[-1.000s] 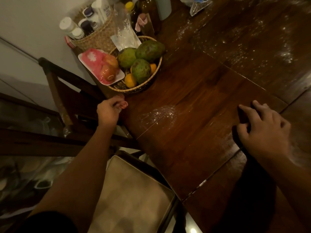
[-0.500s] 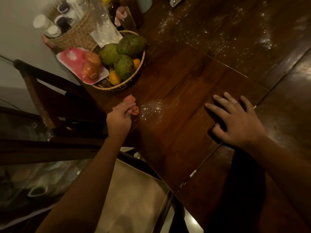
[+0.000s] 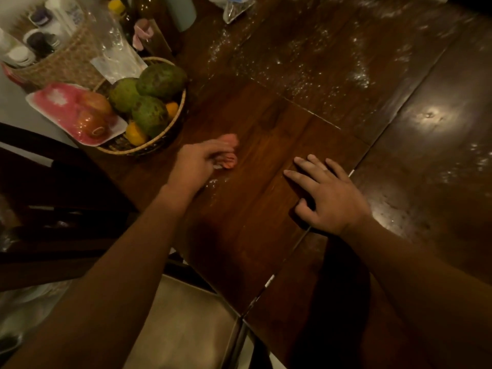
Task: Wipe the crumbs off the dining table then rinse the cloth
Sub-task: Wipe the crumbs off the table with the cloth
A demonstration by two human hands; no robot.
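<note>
Now the left hand (image 3: 202,161) clutched the pink cloth (image 3: 230,155) at the crumbs (image 3: 213,181), fruit basket (image 3: 149,149) at ten o'clock, while the right hand (image 3: 327,195) lay open-fingered, bracing on the table (image 3: 266,222).

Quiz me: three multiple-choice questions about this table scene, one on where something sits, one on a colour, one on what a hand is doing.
1. Where is the fruit basket relative to the left hand?
A. far-left of it
B. near-right of it
C. under it

2. What colour is the cloth?
A. blue
B. pink
C. black

3. What is the right hand doing?
A. holding a cup
B. making a fist
C. lying flat, open, on the table

Answers: 1 A, the basket sits beyond the hand toward the left edge. 2 B, pink shows past the fingers. 3 C, its fingers are spread on the wood.
</note>
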